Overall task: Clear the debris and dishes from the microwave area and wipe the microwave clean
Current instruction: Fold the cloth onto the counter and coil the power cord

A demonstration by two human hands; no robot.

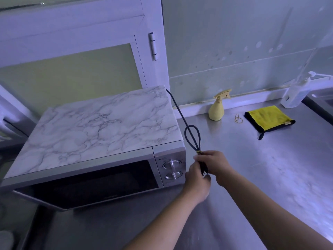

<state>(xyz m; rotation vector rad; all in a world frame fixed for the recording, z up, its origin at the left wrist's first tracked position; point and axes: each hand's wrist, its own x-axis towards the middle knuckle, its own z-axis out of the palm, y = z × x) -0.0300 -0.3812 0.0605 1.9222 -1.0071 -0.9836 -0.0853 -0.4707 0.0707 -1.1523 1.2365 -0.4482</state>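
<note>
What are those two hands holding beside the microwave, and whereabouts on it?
The left hand and right hand both grip the looped black power cord at its bunched lower end, just below a thin yellowish band.

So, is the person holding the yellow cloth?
No, the yellow cloth lies on the counter; the left hand and right hand grip the black cord.

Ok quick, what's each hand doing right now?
Left hand: closed, holding the lower end of the bundled power cord.
Right hand: closed, gripping the same cord just below its loop.
</note>
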